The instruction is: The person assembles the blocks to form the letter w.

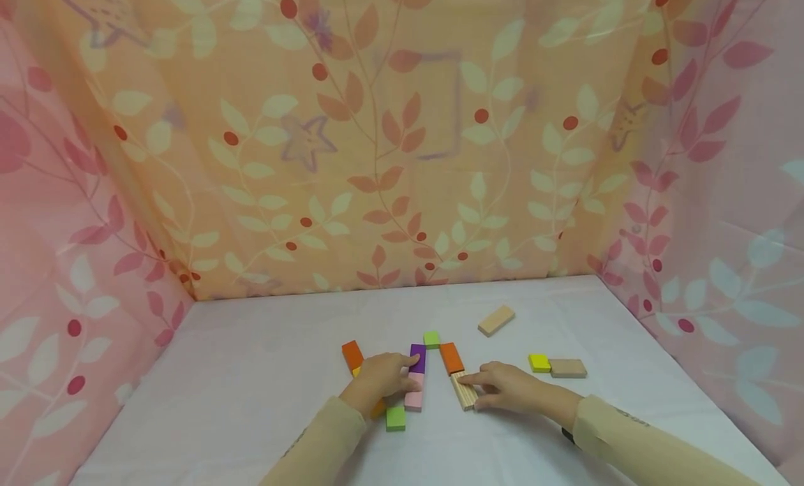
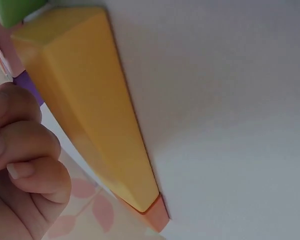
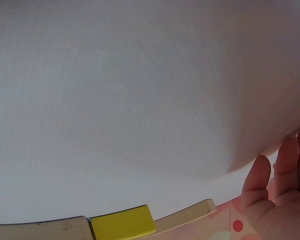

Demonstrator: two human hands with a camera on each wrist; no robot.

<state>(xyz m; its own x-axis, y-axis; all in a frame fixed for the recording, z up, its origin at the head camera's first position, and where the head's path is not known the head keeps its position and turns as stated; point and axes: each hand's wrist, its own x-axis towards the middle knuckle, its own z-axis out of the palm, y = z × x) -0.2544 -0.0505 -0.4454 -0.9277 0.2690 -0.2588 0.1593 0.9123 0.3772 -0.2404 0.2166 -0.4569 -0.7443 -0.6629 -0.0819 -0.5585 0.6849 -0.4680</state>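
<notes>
My left hand (image 1: 380, 380) reaches over a bent row of blocks, its index fingertip on the purple block (image 1: 417, 349) and its thumb at the pink block (image 1: 414, 402). In the left wrist view its other fingers (image 2: 27, 145) are curled beside a yellow-orange block (image 2: 90, 110). A green block (image 1: 396, 420) sits at the row's near end. My right hand (image 1: 511, 389) holds a plain wooden block (image 1: 465, 395) between index finger and thumb. That block lies end to end with an orange block (image 1: 451, 358); a green block (image 1: 431, 339) stands between it and the purple one.
Another orange block (image 1: 352, 355) begins the row at the left. To the right, a yellow block (image 1: 539, 363) touches a wooden block (image 1: 568, 368). A lone wooden block (image 1: 497, 320) lies farther back. Patterned cloth (image 1: 402, 137) surrounds the white tabletop (image 1: 251, 388) on three sides.
</notes>
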